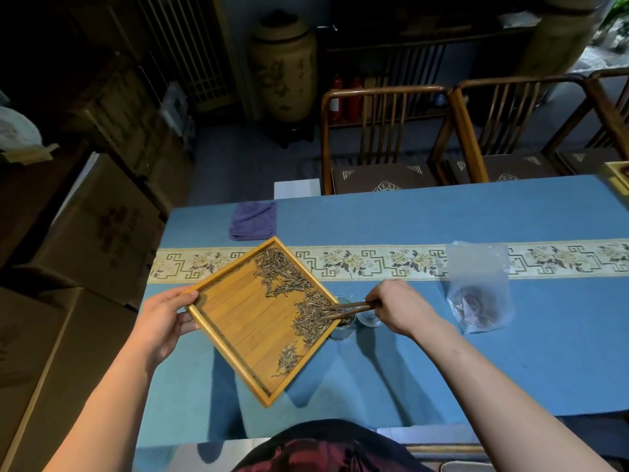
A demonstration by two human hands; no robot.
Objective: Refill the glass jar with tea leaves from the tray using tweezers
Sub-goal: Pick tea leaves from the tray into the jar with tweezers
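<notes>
Cardboard boxes (85, 233) crowd the floor at the far left, close against the left edge of the table (442, 352). The left hand (163, 321) is closed on the left corner of the wooden tray (245, 321), thumb on the rim and fingers underneath, holding it tilted above the blue cloth with a shadow below it. The tea leaves (306, 311) lie heaped along the tray's right edge, while its left half is bare wood. That right edge overhangs the glass jar (340, 330), which stands on the cloth just beside and partly under the tray. The right hand (398, 306) grips the tweezers (343, 308), whose tips rest in the leaves at the tray's edge, over the jar's mouth. A second small glass piece (369, 318) sits under that hand, touching or nearly touching the jar; which one cannot tell. Farther right lies a clear plastic bag (476, 291) with dark contents, well apart from the hands. A folded purple cloth (253, 221) rests near the far edge, beyond the tray. A patterned runner (374, 262) crosses the table. The near right of the cloth is open. Wooden chairs (384, 137) stand beyond the table's far edge, with a large ceramic urn (284, 66) behind them.
</notes>
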